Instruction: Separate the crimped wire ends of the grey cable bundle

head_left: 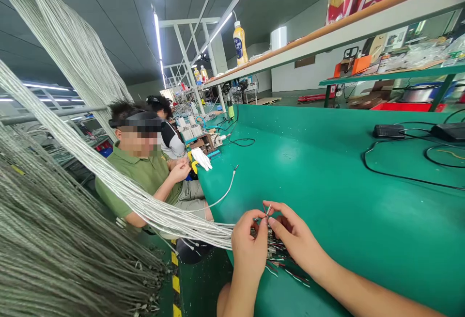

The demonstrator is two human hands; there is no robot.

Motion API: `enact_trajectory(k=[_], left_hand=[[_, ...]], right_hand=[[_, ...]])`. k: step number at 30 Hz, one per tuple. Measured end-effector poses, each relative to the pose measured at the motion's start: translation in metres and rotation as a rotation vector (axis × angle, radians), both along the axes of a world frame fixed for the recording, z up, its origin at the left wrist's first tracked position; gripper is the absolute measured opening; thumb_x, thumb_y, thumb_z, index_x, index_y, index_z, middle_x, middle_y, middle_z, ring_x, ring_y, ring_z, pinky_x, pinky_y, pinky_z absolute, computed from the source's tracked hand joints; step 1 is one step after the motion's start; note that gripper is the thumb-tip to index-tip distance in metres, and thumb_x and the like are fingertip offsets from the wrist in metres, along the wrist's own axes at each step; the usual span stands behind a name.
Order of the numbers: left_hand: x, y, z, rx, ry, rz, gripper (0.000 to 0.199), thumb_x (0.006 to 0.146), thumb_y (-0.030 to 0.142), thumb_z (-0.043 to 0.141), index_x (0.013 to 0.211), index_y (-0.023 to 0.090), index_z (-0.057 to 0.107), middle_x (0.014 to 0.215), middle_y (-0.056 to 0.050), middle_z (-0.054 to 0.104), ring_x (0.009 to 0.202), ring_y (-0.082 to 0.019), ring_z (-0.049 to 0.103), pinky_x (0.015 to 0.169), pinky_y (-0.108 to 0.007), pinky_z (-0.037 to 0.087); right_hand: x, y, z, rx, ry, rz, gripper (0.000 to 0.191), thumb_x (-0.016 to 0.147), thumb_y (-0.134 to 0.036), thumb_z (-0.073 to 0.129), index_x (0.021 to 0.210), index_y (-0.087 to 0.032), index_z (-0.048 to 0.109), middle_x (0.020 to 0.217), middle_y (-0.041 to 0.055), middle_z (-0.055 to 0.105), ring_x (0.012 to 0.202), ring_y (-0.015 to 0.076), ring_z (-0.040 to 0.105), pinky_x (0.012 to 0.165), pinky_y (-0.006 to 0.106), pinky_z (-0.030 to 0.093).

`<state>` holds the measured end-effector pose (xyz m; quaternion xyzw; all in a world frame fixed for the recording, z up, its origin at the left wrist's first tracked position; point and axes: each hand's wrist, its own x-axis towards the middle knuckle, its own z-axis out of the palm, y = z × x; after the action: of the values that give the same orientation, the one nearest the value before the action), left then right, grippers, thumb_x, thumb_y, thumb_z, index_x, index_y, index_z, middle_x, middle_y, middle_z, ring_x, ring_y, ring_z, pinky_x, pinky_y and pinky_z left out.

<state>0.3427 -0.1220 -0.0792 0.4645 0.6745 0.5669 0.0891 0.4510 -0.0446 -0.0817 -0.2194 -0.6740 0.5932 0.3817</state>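
My left hand (250, 239) pinches the end of a braided cable near the table's front edge. Thin red, white and black wires (267, 210) fan out of that end between my two hands. The fingertips of my right hand (288, 229) close on these wires, thumb against forefinger. A thick bundle of silvery braided cables (196, 232) comes in from the left and passes beneath my left hand. Its stripped ends (278, 254) lie on the green tabletop (327, 171) under my hands. One single cable (228, 191) curves away from the bundle, its end pointing up.
A co-worker in a green shirt (145, 171) sits left of the table. White gloves (201, 158) and a small bench machine (203, 137) stand at the far left edge. Black power adapters (388, 132) with leads lie right. A shelf (327, 36) overhangs the back; hanging cables (65, 239) fill the left.
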Motion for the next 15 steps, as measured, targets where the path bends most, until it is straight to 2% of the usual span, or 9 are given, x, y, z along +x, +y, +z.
enact_trajectory(k=[3,6,8,12,15], left_hand=[[0.0,0.0,0.002,0.052,-0.005,-0.029,0.014,0.091,0.02,0.054,0.09,0.019,0.067,0.088,-0.002,0.067,0.074,-0.013,0.058,0.066,-0.023,0.045],[-0.001,-0.002,0.003,0.091,-0.031,-0.052,0.012,0.091,0.02,0.056,0.09,0.019,0.068,0.091,-0.002,0.068,0.079,-0.014,0.06,0.071,-0.024,0.046],[-0.002,-0.003,0.002,0.106,-0.045,-0.058,0.012,0.091,0.021,0.057,0.09,0.019,0.068,0.092,-0.002,0.068,0.08,-0.014,0.061,0.072,-0.025,0.047],[-0.003,-0.002,-0.001,0.161,-0.059,-0.088,0.011,0.09,0.021,0.059,0.087,0.018,0.069,0.094,-0.004,0.069,0.084,-0.016,0.063,0.072,-0.026,0.048],[-0.003,-0.001,-0.002,0.168,-0.062,-0.111,0.011,0.089,0.02,0.06,0.084,0.018,0.069,0.091,-0.004,0.07,0.083,-0.016,0.064,0.071,-0.026,0.048]], right_hand=[[-0.002,0.001,0.0,-0.088,0.021,-0.008,0.043,0.087,-0.054,0.061,0.12,-0.027,0.062,0.099,0.0038,0.059,0.068,0.0157,0.049,0.061,0.028,0.043],[-0.004,0.003,0.002,-0.17,0.08,-0.041,0.053,0.081,-0.056,0.068,0.123,-0.025,0.057,0.099,0.0043,0.059,0.064,0.0144,0.049,0.056,0.027,0.043],[-0.004,0.004,0.004,-0.206,0.091,-0.051,0.053,0.079,-0.055,0.07,0.12,-0.024,0.057,0.098,0.0044,0.06,0.063,0.0136,0.048,0.054,0.026,0.042],[-0.002,0.005,0.01,-0.196,0.04,-0.022,0.038,0.078,-0.057,0.07,0.087,-0.021,0.065,0.096,0.0059,0.064,0.071,0.0161,0.053,0.055,0.026,0.041],[-0.002,0.005,0.012,-0.179,0.048,-0.013,0.037,0.076,-0.056,0.071,0.08,-0.02,0.065,0.089,0.0046,0.065,0.073,0.0172,0.054,0.056,0.026,0.042]])
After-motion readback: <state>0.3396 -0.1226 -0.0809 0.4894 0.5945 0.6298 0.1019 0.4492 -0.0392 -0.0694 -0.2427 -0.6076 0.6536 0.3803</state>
